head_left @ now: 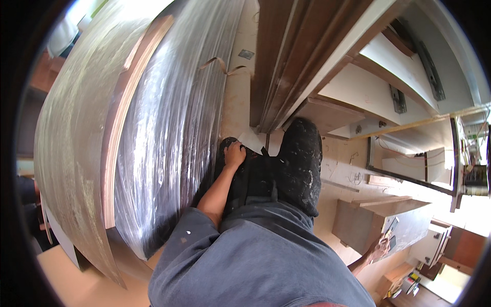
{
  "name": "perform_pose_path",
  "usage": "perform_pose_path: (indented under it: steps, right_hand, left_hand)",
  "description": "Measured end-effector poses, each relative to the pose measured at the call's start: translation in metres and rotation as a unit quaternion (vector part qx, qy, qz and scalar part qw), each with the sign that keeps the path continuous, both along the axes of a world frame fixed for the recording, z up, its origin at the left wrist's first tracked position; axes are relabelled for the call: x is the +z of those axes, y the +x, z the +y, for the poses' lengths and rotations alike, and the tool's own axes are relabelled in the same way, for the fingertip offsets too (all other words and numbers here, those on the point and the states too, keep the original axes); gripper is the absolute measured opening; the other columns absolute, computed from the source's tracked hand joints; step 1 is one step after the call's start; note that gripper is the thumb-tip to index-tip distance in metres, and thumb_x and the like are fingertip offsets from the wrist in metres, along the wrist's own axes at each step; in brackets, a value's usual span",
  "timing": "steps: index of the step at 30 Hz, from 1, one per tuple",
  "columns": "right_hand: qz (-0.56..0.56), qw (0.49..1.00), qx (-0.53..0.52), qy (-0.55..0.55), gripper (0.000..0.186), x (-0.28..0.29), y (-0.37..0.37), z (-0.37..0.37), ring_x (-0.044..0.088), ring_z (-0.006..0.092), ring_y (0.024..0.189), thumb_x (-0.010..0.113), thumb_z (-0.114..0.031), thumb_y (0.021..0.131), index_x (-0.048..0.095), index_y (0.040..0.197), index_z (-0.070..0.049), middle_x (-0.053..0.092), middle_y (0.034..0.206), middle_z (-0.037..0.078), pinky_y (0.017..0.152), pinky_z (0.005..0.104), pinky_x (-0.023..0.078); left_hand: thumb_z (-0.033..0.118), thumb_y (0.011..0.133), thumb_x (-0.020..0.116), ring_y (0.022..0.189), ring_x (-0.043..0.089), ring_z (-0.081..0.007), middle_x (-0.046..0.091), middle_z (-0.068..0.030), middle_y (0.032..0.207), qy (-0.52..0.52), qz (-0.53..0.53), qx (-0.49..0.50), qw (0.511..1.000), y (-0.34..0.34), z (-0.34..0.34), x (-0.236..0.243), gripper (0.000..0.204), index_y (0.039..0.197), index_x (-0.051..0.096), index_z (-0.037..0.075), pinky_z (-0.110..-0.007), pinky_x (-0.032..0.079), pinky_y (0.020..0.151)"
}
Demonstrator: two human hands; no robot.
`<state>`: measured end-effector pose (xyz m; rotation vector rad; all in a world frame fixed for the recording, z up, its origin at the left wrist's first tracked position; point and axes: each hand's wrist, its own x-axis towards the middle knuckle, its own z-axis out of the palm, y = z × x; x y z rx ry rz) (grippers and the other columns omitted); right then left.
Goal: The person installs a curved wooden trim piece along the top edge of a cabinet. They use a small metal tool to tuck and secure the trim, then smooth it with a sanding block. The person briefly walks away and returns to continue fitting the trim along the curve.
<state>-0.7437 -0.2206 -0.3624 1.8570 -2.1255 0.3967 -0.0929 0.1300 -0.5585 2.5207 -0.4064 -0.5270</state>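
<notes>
My left hand (235, 153) lies on the knee of my dark, paint-flecked trousers (302, 163), its fingers spread over the cloth and holding nothing. Out to the right, my right hand (379, 247) is beside a grey box-shaped cabinet (358, 225). Its fingers look curled at a small dark flat thing (392, 241), too small to name. Close to my left side stands a large panel stack wrapped in shiny clear film (158, 133). A pale wooden strip (120, 123) runs along it.
Brown profiled boards (302, 56) stand ahead of me. At the right is an open cabinet frame (404, 77) with dark metal runners (399, 100). A curled brown strip (223, 66) is near the wrapped stack. Scraps and marks dot the floor (335, 158).
</notes>
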Motion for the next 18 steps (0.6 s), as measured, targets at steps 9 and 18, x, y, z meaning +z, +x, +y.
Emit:
perform_pose_path:
  steps: [9, 18]
  right_hand:
    - [-0.001, 1.000, -0.016, 0.016, 0.051, 0.004, 0.001, -0.017, 0.064, 0.0328, 0.103, 0.061, -0.047, 0.094, 0.064, 0.122, -0.004, 0.070, 0.110, 0.018, 0.089, 0.0454, 0.050]
    - [-0.045, 0.992, -0.032, 0.111, 0.050, 0.020, 0.003, -0.026, 0.065, 0.0278, 0.096, 0.060, -0.038, 0.097, 0.054, 0.131, -0.002, 0.068, 0.106, 0.016, 0.081, 0.0403, 0.051]
  left_hand:
    - [0.022, 0.092, 0.061, 0.120, 0.060, -0.0382, 0.067, -0.0178, 0.124, -0.057, -0.022, 0.069, 0.996, 0.004, -0.001, -0.016, 0.036, 0.123, 0.066, 0.004, -0.055, 0.040, 0.106]
    - [0.024, 0.101, 0.062, 0.113, 0.065, -0.0235, 0.070, -0.0172, 0.117, -0.470, -0.028, 0.194, 0.860, 0.057, -0.054, 0.089, 0.035, 0.124, 0.065, -0.002, -0.035, 0.049, 0.098]
